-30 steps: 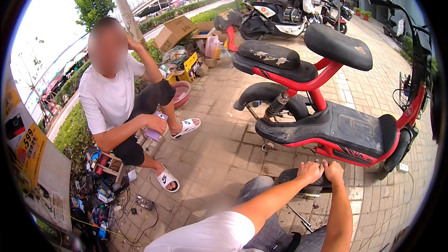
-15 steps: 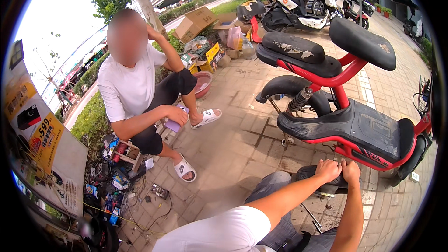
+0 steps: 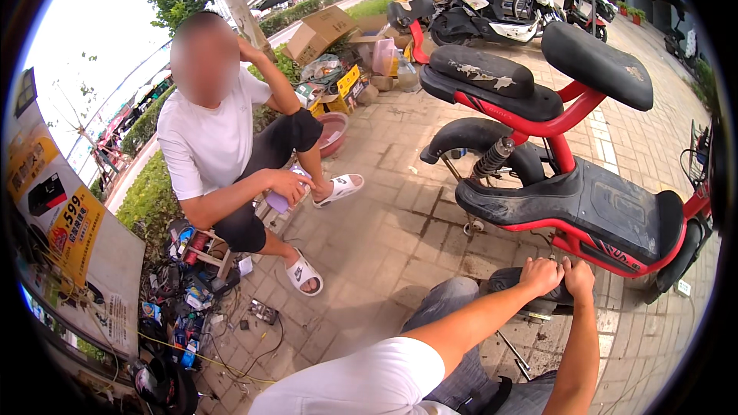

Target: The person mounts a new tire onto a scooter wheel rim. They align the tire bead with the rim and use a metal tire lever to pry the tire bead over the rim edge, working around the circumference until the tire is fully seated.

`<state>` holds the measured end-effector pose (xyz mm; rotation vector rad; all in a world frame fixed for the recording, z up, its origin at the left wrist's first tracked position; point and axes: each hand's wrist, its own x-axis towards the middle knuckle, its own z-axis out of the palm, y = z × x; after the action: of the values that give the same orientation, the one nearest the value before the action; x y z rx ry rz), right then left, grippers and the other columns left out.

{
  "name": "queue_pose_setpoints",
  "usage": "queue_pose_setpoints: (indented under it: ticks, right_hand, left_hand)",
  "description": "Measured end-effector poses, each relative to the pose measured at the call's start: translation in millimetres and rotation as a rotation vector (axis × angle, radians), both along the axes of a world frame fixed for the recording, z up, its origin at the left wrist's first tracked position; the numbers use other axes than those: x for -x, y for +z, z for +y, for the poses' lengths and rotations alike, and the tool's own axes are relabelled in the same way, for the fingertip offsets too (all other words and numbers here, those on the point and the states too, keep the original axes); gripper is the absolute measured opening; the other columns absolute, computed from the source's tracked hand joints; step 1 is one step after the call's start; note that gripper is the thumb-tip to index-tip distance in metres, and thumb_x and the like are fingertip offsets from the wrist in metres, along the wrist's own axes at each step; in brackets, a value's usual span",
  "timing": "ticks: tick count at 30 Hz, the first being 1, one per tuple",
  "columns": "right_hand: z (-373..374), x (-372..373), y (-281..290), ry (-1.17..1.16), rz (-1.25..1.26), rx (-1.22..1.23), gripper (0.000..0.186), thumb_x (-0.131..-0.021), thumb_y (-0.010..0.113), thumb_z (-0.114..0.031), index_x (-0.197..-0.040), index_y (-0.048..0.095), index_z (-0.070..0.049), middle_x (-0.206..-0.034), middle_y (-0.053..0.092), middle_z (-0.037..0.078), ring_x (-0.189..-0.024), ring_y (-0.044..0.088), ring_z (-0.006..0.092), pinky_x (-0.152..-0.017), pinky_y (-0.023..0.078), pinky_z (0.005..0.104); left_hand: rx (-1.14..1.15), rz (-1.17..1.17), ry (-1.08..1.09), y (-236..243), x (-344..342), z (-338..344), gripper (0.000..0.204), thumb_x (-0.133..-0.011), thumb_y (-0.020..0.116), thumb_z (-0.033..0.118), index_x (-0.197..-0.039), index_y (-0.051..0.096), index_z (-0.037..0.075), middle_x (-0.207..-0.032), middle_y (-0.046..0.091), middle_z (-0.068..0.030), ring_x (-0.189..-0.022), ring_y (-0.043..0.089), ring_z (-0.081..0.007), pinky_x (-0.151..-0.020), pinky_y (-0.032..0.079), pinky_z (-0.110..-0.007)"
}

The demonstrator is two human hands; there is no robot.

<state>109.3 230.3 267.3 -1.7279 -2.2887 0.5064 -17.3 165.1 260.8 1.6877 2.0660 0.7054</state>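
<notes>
In front of my knees is a black tyre (image 3: 504, 280) on a wheel, with a pale metal part showing at its lower side. My left hand (image 3: 543, 275) is closed over the tyre's top edge, knuckles up and fingers curled down. Right beside it, my right hand (image 3: 578, 280) is closed on the same tyre, the two hands almost touching. The undersides of my fingers are hidden. Just beyond stands a red and black electric scooter (image 3: 584, 207) with worn black seats. A thin metal rod-like tool (image 3: 513, 353) lies on the paving near my legs.
At the left sits a person (image 3: 211, 127) in a white shirt and sandals, holding a purple phone-like object (image 3: 278, 201). Loose parts and cables (image 3: 192, 300) litter the ground beside a sign board (image 3: 115, 261). Cardboard boxes (image 3: 319, 34), a reddish basin (image 3: 332, 134) and parked scooters (image 3: 500, 8) stand farther off.
My hands stay on the tyre with hardly any shift. The seated person's fingers have lifted a little over the purple object. The whole view has tilted slightly.
</notes>
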Motion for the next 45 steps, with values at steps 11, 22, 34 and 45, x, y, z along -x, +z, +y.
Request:
queue_pose_setpoints:
  ticks: [11,22,34,45]
  right_hand:
    - [0.6,-4.4,-3.1,0.006,0.004,-0.009,0.05,-0.093,0.052,-0.048,-0.084,0.075,-0.004,-0.086,0.068,0.026,-0.087,0.066,0.0442,-0.081,0.052,0.0513]
    - [-3.9,0.6,-0.4,-0.005,-0.042,-0.027,0.051,-0.092,0.052,-0.05,-0.084,0.074,-0.005,-0.086,0.069,0.025,-0.088,0.067,0.0416,-0.08,0.053,0.0499]
    - [-6.3,-3.1,-5.7,0.002,-0.058,-0.027,0.052,-0.092,0.051,-0.05,-0.085,0.075,-0.005,-0.086,0.069,0.024,-0.088,0.067,0.041,-0.08,0.053,0.0491]
    - [-8.0,-4.6,-3.7,-0.008,-0.028,-0.043,0.052,-0.091,0.052,-0.05,-0.083,0.075,-0.004,-0.086,0.069,0.024,-0.088,0.068,0.0408,-0.08,0.053,0.049]
  left_hand:
    - [0.018,0.003,-0.007,2.6,-3.6,-1.0,0.042,-0.093,0.046,0.037,-0.085,0.074,0.006,-0.094,0.072,-0.0158,-0.096,0.066,-0.0317,-0.091,0.044,-0.049]
    - [0.032,0.011,-0.03,0.2,2.1,-3.2,0.044,-0.093,0.046,0.04,-0.085,0.073,0.005,-0.096,0.072,-0.0149,-0.096,0.066,-0.0319,-0.09,0.043,-0.049]
    - [0.005,0.013,-0.018,-3.9,-1.6,-5.3,0.042,-0.093,0.046,0.037,-0.082,0.072,0.007,-0.092,0.072,-0.0146,-0.095,0.066,-0.0324,-0.089,0.044,-0.051]
    - [0.027,0.04,-0.024,-3.8,-3.3,-4.4,0.042,-0.093,0.046,0.037,-0.081,0.072,0.007,-0.091,0.072,-0.014,-0.094,0.066,-0.0317,-0.087,0.045,-0.05]
